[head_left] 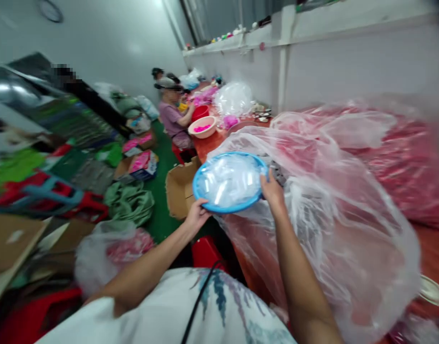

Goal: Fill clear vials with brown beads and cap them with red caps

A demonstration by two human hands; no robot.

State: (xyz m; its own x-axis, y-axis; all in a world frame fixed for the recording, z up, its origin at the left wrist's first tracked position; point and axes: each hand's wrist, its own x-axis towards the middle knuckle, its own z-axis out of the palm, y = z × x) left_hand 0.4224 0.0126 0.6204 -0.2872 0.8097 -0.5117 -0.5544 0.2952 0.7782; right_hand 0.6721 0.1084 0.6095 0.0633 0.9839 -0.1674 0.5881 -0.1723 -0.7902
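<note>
A round blue basin (229,209) is held out in front of me, heaped with clear, shiny plastic pieces (228,179) too blurred to name exactly. My left hand (198,213) grips its rim at the near left. On the right side, my right hand (272,191) is closed around the rim. Just beyond and right of the basin, a big clear plastic bag (323,205) spreads over the red-topped table. Below and left of the basin stands an open cardboard box (178,191).
Red stools (208,253) stand near my legs. A person in a purple shirt (171,117) sits along the table by a cream basin (209,130) with pink pieces. Bags of red items (401,162) fill the right. Green cloth (129,203) and boxes (142,165) lie on the left floor.
</note>
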